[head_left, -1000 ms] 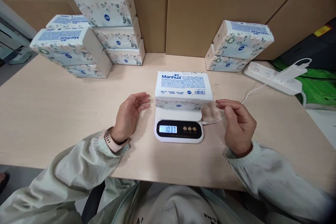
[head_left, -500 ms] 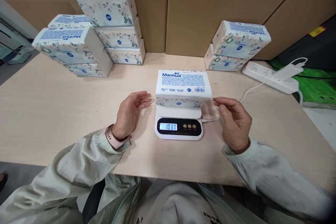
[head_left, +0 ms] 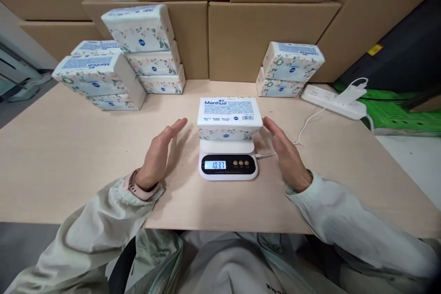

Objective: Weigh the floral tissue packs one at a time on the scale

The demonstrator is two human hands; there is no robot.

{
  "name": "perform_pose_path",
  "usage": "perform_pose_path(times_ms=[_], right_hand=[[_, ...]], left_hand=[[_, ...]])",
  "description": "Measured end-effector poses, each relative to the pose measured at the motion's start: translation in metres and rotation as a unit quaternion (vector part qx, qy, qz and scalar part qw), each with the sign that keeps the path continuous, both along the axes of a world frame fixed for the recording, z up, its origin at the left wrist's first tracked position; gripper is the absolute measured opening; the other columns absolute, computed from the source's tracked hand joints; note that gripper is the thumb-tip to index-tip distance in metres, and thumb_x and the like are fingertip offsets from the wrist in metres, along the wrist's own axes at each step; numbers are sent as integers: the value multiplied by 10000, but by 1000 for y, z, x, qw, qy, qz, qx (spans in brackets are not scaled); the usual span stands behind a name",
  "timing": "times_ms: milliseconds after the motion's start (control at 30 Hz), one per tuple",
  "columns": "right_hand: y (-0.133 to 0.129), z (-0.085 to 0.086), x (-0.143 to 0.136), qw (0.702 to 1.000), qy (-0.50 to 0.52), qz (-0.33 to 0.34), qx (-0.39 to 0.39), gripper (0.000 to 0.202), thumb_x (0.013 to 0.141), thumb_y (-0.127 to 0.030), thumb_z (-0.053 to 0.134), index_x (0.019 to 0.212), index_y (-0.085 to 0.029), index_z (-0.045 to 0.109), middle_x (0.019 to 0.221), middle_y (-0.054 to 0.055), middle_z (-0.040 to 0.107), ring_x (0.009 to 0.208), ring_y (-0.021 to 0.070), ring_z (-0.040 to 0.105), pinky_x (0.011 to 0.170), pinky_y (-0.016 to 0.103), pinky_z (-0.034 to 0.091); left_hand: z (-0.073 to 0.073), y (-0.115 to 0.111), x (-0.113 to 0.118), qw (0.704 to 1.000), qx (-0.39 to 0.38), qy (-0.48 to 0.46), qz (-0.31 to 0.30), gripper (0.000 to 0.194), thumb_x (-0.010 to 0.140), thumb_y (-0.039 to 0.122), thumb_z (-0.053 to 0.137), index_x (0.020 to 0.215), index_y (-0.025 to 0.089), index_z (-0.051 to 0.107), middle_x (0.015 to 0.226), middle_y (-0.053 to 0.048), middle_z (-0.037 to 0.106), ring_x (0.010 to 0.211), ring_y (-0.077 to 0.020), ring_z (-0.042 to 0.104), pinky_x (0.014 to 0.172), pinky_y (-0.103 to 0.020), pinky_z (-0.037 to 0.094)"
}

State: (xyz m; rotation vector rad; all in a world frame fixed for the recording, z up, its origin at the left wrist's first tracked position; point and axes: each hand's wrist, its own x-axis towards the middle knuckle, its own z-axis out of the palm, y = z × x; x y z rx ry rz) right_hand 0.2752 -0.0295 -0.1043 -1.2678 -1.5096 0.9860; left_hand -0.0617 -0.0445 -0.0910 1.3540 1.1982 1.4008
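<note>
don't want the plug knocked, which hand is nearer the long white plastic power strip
Right. The right hand is in front and left of the long white plastic power strip, apart from it; the left hand is farther left, past the white rectangular floral-printed pack.

Manhua pack (head_left: 229, 119) on scale (head_left: 228, 172), display reads 103.7. Left grip (head_left: 157, 156) left of scale, right grip (head_left: 287, 158) right, fingers extended. Stacked packs (head_left: 149, 62) behind scale.

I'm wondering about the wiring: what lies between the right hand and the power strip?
The head view shows a white cable on the tabletop between right hand and power strip.
</note>
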Motion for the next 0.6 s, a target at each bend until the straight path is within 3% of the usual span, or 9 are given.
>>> perform_pose_path(times_ms=[133, 233, 300, 367, 467, 533, 600], right_hand=[[2, 7, 1, 999, -2, 44, -18, 896, 973, -854, 520, 1727, -389, 388, 1856, -14, 306, 1766, 339, 183, 1456, 633, 80], [7, 15, 0, 997, -13, 64, -28, 921, 982, -836, 528, 1759, -392, 309, 1877, -28, 234, 1777, 336, 120, 1456, 639, 56], [12, 21, -5, 996, -21, 75, -48, 936, 967, -822, 579, 1758, -411, 295, 1878, -29, 229, 1777, 348, 119, 1448, 669, 78], [18, 25, -14, 993, -20, 104, -43, 916, 945, -787, 655, 1731, -425, 352, 1844, -3, 336, 1751, 370, 225, 1429, 704, 166], [28, 27, -26, 990, 15, 140, 23, 863, 918, -714, 746, 1660, -377, 464, 1684, 66, 586, 1595, 363, 520, 1349, 671, 406], [41, 29, -26, 992, 43, 90, 80, 853, 901, -708, 767, 1619, -332, 500, 1587, 97, 668, 1476, 340, 635, 1279, 617, 513], [62, 37, -14, 987, 52, -7, 155, 858, 880, -744, 771, 1578, -307, 529, 1541, 110, 694, 1418, 333, 671, 1243, 586, 547]], left_hand=[[13, -1, -5, 998, -60, 28, -16, 695, 1019, 775, 578, 1494, 295, 741, 1703, 10, 524, 1720, -304, 293, 1471, -527, 117], [28, 3, -3, 990, -104, 84, -38, 779, 1002, 792, 602, 1592, 287, 652, 1795, 15, 353, 1750, -286, 186, 1472, -506, 104], [37, 10, 3, 983, -129, 118, -58, 802, 964, 791, 665, 1593, 294, 648, 1812, 12, 312, 1758, -306, 136, 1465, -538, 81], [45, 18, 14, 979, -131, 121, -95, 771, 925, 779, 726, 1521, 290, 712, 1786, -9, 390, 1758, -349, 122, 1454, -585, 51], [60, 28, 34, 980, -88, 95, -152, 655, 903, 716, 800, 1371, 258, 806, 1671, -66, 576, 1728, -410, 230, 1443, -624, 96], [77, 34, 52, 979, -51, 87, -177, 558, 913, 652, 828, 1314, 264, 828, 1603, -75, 643, 1693, -424, 323, 1431, -638, 170], [99, 45, 73, 976, -4, 79, -201, 470, 930, 553, 852, 1314, 282, 823, 1578, -52, 664, 1676, -409, 368, 1424, -622, 227]])
